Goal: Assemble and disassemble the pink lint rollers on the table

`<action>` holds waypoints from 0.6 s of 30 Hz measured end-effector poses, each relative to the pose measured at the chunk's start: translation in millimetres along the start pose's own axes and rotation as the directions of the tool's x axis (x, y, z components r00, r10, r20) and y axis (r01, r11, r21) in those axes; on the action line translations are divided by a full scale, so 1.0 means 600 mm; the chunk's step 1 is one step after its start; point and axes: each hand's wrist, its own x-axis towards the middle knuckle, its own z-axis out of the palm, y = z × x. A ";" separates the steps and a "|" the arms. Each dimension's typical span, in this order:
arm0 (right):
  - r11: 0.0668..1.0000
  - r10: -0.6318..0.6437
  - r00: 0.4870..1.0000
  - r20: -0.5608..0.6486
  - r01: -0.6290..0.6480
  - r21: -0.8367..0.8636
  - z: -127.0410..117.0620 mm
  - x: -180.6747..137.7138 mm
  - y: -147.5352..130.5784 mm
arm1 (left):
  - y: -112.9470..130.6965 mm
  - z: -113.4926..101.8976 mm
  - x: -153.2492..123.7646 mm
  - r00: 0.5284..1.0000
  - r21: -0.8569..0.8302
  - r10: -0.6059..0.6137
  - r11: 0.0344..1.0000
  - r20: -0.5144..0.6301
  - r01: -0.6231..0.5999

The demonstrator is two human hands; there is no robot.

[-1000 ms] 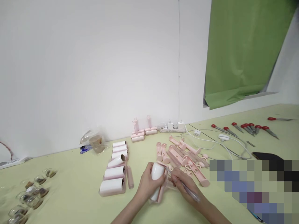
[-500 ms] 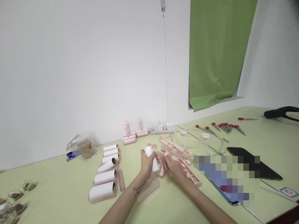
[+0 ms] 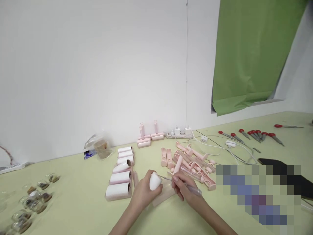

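My left hand (image 3: 146, 187) is wrapped round a white sticky-paper roll (image 3: 155, 181), its rounded end turned up to the right. Between the fingers of my right hand (image 3: 183, 186) is a slim tool with a thin shaft and a clear handle (image 3: 194, 189), perhaps a screwdriver. Its tip points left at the roll's edge; whether it touches I cannot tell. Below both hands lies a translucent pinkish cover (image 3: 164, 193). Just beyond my right hand are pink plastic lint-roller frames (image 3: 206, 178) in a loose heap, with two flat pink pieces (image 3: 167, 158) beside them.
A column of white rolls in pink cases (image 3: 118, 191) stands to the left. Pink lint rollers (image 3: 144, 140) and a power strip (image 3: 179, 134) line the wall. Red-ended tools (image 3: 256, 134), cables (image 3: 234, 148) and a dark tablet (image 3: 276, 171) are right; small glass domes (image 3: 36, 202) far left.
My view has turned left. My left hand has tilted the roll; my right hand has moved from the pink parts and now holds the slim tool toward the roll.
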 end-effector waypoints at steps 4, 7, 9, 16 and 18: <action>0.998 0.024 1.000 -0.015 -0.023 0.057 0.015 -0.012 0.003 | -0.002 -0.005 -0.014 0.999 0.078 -0.038 0.996 0.024 0.036; 0.998 0.039 0.999 -0.010 -0.038 0.047 0.017 -0.016 0.002 | -0.006 -0.007 -0.015 0.998 0.146 -0.056 0.988 0.001 0.056; 0.998 0.049 0.999 0.012 -0.050 0.023 0.017 -0.020 -0.001 | -0.008 -0.007 -0.016 0.998 0.159 -0.069 0.985 0.013 0.066; 0.954 -0.067 0.998 0.004 0.065 -0.294 0.011 -0.033 -0.002 | -0.009 -0.008 -0.019 0.981 0.243 -0.124 0.966 0.147 0.085; 0.940 -0.039 0.999 -0.006 0.035 -0.340 0.006 -0.034 0.004 | -0.008 -0.008 -0.018 0.980 0.240 -0.107 0.969 0.168 0.065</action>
